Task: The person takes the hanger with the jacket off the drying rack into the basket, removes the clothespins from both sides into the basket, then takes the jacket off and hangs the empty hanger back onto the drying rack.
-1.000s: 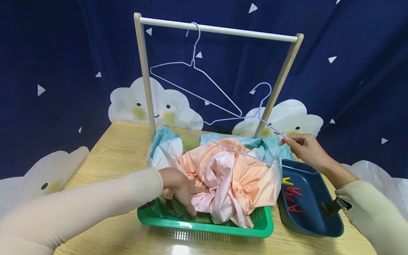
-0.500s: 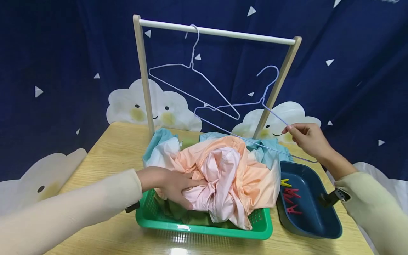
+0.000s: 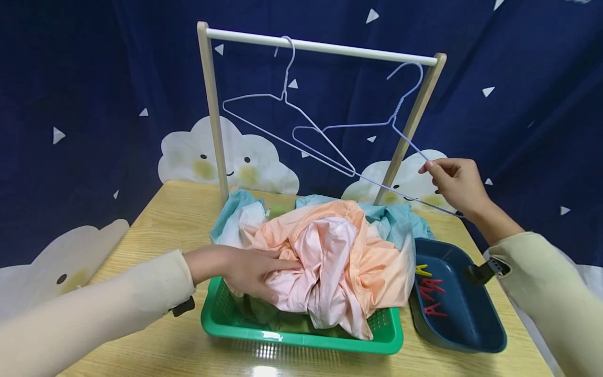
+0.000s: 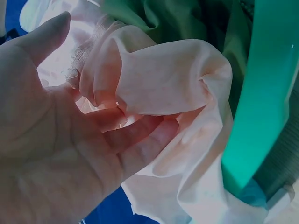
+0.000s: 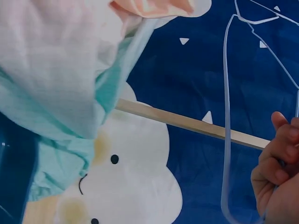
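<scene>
My right hand pinches a lavender wire hanger by its right shoulder, between thumb and fingertips. The hanger tilts in the air, its hook just under the rail, and its left end overlaps a second wire hanger hooked over the rail. My left hand rests against the peach and pink garment heaped in the green basket. In the left wrist view its thumb stands apart and the fingers, lightly bent, touch the peach cloth; some fingertips are hidden by folds.
A drying rack with a white rail and wooden posts stands behind the basket. Teal cloth drapes over the basket's back. To the right sits a dark blue bin with red pegs and a yellow peg.
My right hand has risen with the lavender hanger, bringing its hook from well below the rail up close to it. My left hand has slid slightly left along the garment.
</scene>
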A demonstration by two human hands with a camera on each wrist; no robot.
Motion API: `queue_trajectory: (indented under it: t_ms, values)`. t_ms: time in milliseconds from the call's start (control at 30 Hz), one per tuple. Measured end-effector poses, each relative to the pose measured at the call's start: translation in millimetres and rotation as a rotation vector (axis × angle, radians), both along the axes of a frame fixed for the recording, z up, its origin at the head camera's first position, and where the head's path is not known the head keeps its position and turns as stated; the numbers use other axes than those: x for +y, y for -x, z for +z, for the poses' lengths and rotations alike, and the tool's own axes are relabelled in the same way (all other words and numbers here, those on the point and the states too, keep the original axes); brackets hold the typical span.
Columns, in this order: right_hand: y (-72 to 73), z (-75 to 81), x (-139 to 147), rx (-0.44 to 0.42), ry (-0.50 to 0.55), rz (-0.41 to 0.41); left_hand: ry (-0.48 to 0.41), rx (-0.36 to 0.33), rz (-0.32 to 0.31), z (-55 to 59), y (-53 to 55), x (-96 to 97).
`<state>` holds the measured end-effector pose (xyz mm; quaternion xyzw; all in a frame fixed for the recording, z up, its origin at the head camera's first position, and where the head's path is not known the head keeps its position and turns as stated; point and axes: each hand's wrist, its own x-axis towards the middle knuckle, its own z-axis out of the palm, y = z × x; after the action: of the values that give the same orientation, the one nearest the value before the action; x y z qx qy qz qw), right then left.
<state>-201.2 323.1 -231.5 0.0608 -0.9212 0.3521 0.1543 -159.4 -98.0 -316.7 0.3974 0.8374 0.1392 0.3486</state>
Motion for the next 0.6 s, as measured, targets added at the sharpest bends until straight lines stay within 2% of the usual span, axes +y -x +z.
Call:
queue_trajectory:
  t_ms: [400,600]
  values:
    - [26.8,29.0,-17,0.031,0.005,-0.011,0.013,-0.022,0.013,3.8,-0.3,-1.3]
    - [37.3,34.7,-25,0.007,0.016,-0.007,0.018,-0.046,0.032,5.3,-1.2,-1.5]
